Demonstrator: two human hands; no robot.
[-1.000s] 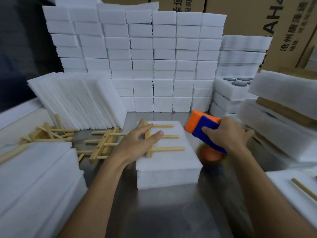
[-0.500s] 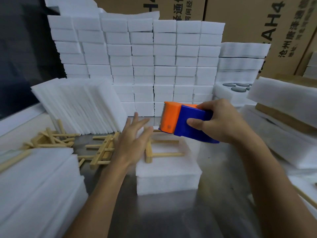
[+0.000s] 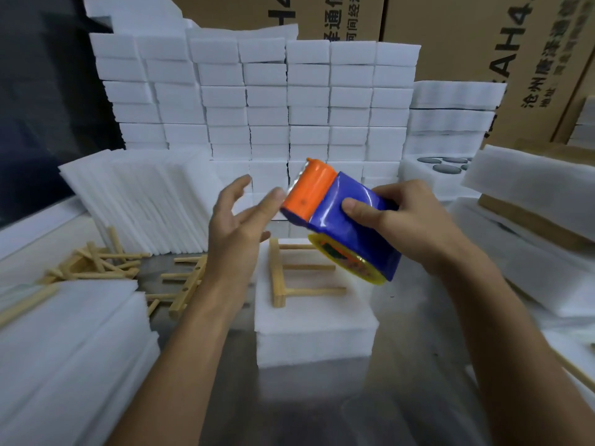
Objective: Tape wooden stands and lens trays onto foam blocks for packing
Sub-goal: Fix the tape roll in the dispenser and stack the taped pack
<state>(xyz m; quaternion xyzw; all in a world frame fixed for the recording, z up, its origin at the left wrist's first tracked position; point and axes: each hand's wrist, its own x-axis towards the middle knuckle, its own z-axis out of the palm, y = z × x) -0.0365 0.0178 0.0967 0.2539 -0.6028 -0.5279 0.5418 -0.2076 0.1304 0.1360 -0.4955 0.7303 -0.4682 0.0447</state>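
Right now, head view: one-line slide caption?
Right hand holds tape dispenser above wooden stand on foam block; open left hand reaches toward it.

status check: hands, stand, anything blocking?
Right hand grips tape dispenser, raised over foam block. Left hand open, fingertip at dispenser's orange end. Wooden stand lies untaped on block. Nothing in the way.

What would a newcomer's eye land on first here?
The orange-and-blue tape dispenser, gripped by the right hand mid-frame above the foam block. Beneath it a wooden stand lies on that block, and the open left hand reaches toward the dispenser's orange end.
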